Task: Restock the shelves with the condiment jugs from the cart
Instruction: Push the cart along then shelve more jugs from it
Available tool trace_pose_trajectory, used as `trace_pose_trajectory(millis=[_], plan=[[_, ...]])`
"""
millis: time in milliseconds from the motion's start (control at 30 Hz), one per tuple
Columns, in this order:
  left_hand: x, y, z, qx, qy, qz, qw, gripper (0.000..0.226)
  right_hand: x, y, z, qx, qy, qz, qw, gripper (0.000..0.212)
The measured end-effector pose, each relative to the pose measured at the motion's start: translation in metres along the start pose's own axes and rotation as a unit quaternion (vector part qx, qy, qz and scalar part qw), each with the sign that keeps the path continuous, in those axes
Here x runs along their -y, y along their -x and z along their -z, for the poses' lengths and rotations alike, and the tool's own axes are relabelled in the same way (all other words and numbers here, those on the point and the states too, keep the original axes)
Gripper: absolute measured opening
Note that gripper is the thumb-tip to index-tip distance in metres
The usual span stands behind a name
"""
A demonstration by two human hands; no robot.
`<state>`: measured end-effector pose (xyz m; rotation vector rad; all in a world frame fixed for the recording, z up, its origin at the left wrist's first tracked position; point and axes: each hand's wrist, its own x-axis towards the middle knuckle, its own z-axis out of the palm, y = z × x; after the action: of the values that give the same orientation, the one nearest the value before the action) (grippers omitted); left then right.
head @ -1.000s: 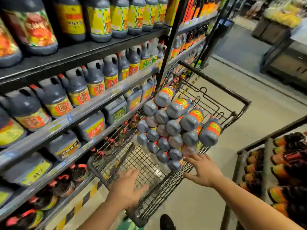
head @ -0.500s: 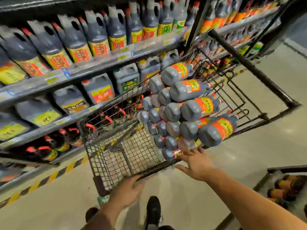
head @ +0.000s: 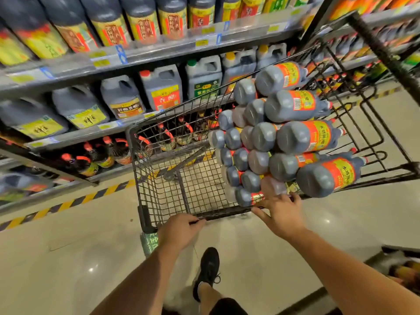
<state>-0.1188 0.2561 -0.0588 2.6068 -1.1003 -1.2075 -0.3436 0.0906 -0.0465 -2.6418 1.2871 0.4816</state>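
Condiment jugs (head: 306, 137) were seen piled on their sides in the far right part of the cart (head: 156, 196). Their grey bases were turned toward the camera and their orange-and-yellow labels faced up and to the right. The pile rose well above the cart's wire walls.

The left hand (head: 179, 230) was laid back-up on the cart's near rim. Its fingers (head: 195, 221) were curled down over the black wire and gripped it; the thumb could not be made out. The left forearm was stretched up from the lower left, the wrist nearly straight.

The right hand (head: 281, 214) was held flat and spread at the near right corner of the cart. Its fingers (head: 284, 201) were nearly straight and fanned apart, the tips laid against the bases of the lowest jugs, and the thumb was stretched leftward along the rim. Nothing was grasped by it. Whether the palm pressed on the rim could not be told. The right forearm was extended from the lower right, angled up and to the left.

Shelves (head: 159, 51) stood just beside the cart on the left and were stocked with dark handled jugs, with red-capped bottles on the lowest level. Yellow-and-black striped tape (head: 68, 203) ran along the floor at the shelf foot. A black shoe (head: 209, 267) was seen between the two arms.
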Motion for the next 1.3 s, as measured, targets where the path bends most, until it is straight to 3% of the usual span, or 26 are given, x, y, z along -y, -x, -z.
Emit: trace_pose_trajectory(millis=[367,733,1100,1300], plan=[[0.034,0.01,-0.001,-0.014,0.023,0.013,1.0,0.042,0.036,0.012,0.011,0.085,0.005,-0.015,0.996,0.04],[0.109,0.033,0.015,-0.016,0.023,0.015,0.999,0.04,0.108,0.03,-0.002,0.089,-0.01,0.004,0.996,0.043],[0.202,0.056,0.026,-0.027,0.056,0.077,0.995,0.059,0.204,0.051,-0.009,0.105,-0.024,0.015,0.994,0.041],[0.258,0.071,0.039,-0.037,0.08,0.087,0.992,0.054,0.259,0.064,-0.014,0.113,-0.035,0.025,0.993,0.042]])
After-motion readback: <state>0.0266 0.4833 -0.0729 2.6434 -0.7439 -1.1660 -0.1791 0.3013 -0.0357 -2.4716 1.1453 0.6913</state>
